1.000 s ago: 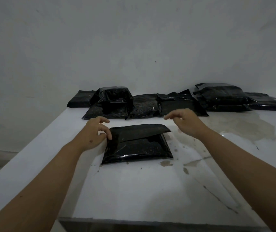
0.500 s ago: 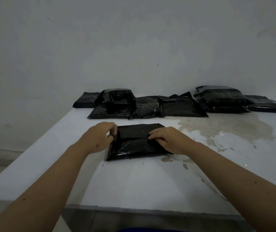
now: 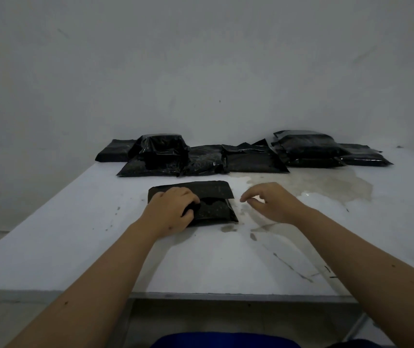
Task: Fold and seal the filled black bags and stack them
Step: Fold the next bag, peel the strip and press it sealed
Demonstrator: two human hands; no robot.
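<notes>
While flap lies folded over bag at mid worktop, my left hand presses its left side, fingers curled over fold; right hand hovers beside, loose, empty. Sealing step, I judge: next, press flap flat along edge, then carry to stack at back.

Both bare forearms are stretched forward from the lower corners. The left hand is laid palm down with its fingers curled, pressed onto the black bag. The right hand is held just beside it, raised, fingers loosely curled, nothing held.
</notes>
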